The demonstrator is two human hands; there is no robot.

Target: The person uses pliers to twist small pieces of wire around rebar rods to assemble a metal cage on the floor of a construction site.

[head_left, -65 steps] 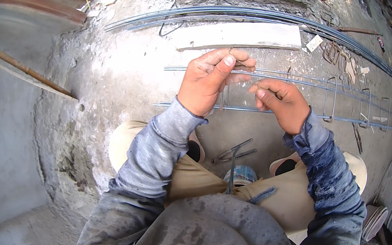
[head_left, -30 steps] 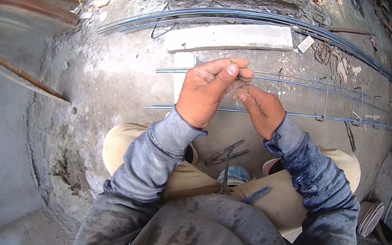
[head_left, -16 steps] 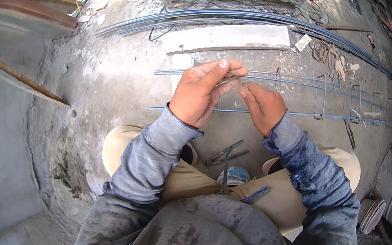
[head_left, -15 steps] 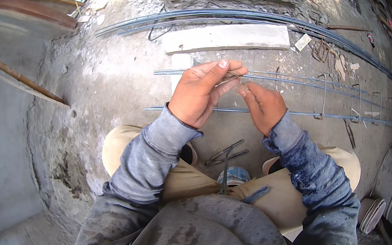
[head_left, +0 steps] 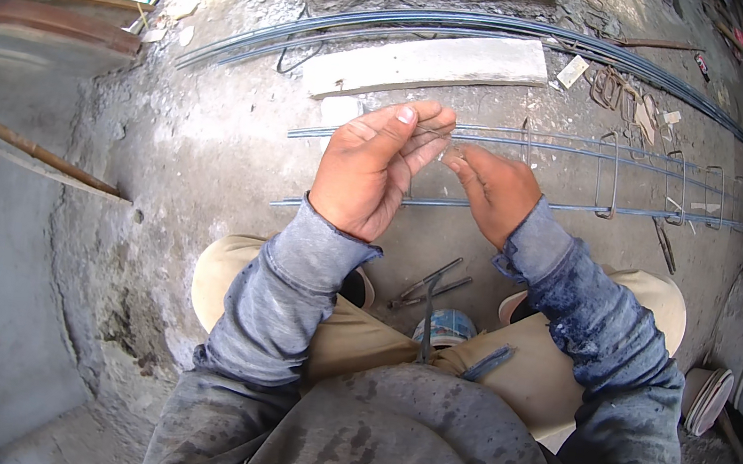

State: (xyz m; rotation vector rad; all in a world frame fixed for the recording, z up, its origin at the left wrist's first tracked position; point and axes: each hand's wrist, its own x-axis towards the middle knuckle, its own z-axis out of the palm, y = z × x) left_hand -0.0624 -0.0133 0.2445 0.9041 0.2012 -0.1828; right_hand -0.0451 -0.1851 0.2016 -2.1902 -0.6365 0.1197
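My left hand is raised with its palm partly turned up, the thumb pressed toward the curled fingers. A thin, dark, wire-like strand seems to lie between them, too fine to make out clearly. Close by on its right, my right hand pinches thumb and forefinger together; what they hold, if anything, is too small to name. Beneath both hands run steel reinforcing bars, with several bent stirrups around them toward the right. Long-handled pincers lie on the ground between my feet.
Beyond the bars lies a white plank, with a bundle of long steel rods behind it. Loose stirrups are heaped at the far right. A bucket stands between my legs. At left, a bamboo pole juts in.
Both hands have shifted slightly left, staying close together. The left fingers look a little more drawn in. The view has moved slightly; the bars and tools look the same.
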